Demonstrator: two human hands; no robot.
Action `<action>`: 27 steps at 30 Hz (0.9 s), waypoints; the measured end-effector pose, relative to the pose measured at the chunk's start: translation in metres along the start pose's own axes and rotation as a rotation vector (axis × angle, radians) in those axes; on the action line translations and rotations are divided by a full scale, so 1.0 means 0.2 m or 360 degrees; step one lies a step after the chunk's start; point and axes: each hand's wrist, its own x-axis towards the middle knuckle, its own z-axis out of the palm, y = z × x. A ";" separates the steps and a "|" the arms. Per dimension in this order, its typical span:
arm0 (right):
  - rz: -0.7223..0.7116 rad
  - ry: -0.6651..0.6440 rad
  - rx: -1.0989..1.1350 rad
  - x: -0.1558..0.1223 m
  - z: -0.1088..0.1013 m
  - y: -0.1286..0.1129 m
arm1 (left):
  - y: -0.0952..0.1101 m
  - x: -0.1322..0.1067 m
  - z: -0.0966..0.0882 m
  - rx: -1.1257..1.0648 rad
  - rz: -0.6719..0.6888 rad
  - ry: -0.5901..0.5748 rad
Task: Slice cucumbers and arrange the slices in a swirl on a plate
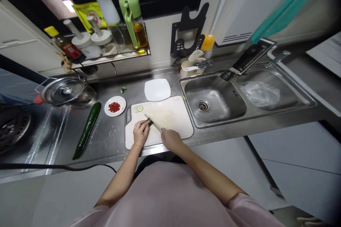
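Note:
My right hand (172,139) is closed round the handle of a kitchen knife (155,124), its blade pointing up and to the left. The blade lies against a short dark green piece of cucumber (150,123). My left hand (141,132) grips that piece from the left, its fingers covering most of it. Both hands are over a white cutting board (178,122) with a grey handle slot. Two pale cucumber slices (140,109) lie at the board's upper left. A square white plate (157,90) stands just behind the board.
Left of the board are a whole cucumber (87,129), a small plate (108,112) of chopped red pieces, cucumber scraps (123,90) and a lidded steel pot (87,96). On the right is a double sink (226,113) with a faucet (247,56). A rack (106,62) holds bottles and jars.

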 end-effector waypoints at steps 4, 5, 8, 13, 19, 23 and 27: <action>-0.0017 -0.0007 -0.0025 0.01 0.01 0.00 | 0.00 0.00 0.00 -0.0008 0.0013 0.0012; -0.0020 -0.0009 -0.0032 0.02 0.01 0.00 | 0.00 0.00 0.00 -0.0008 0.0009 0.0009; -0.0027 -0.0023 -0.0053 0.03 0.01 0.01 | 0.00 0.00 0.00 -0.0014 0.0007 0.0009; -0.0050 -0.0036 -0.0075 0.06 -0.01 0.01 | -0.01 0.00 0.01 -0.0048 0.0000 0.0017; -0.0079 -0.0048 -0.0084 0.09 -0.03 -0.01 | -0.02 0.00 0.02 -0.0083 -0.0028 -0.0002; -0.0027 -0.0096 -0.0144 0.08 -0.03 -0.03 | -0.02 -0.01 0.02 -0.0097 -0.0029 -0.0007; -0.0020 -0.0141 -0.0181 0.08 -0.05 -0.04 | -0.03 -0.01 0.02 -0.0108 -0.0030 0.0001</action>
